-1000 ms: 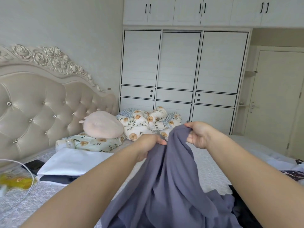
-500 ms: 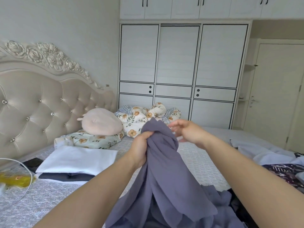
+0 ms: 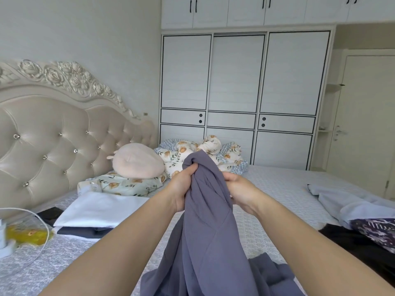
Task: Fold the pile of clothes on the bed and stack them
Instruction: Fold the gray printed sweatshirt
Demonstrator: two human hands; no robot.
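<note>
Left hand (image 3: 185,184) raised above the middle of the bed (image 3: 277,184), fingers curled round a bunched fold of the grey-blue garment (image 3: 205,227), gripping just below its top. Right hand (image 3: 239,192) just beside it on the garment's other side, fingers wrapped round the cloth from behind, fingertips mostly hidden by the fabric. Garment held up between both hands, hanging down in long folds, lower part heaped on the near edge of the bed. Folded stack (image 3: 96,212) lying toward the left side of the bed near the headboard (image 3: 53,135): white piece on top, dark piece beneath. Unfolded clothes (image 3: 350,212) along the right edge of the bed: pale blue item, dark patterned item and black item overlapping. Floral pillow (image 3: 128,184) at the head of the bed with a pink round cushion (image 3: 136,161) resting on it; crumpled floral quilt (image 3: 192,152) at the far edge. White cable (image 3: 32,212) and yellow object (image 3: 25,233) at the left edge, nature of the latter not discernible. White wardrobe (image 3: 245,92) behind the bed.
</note>
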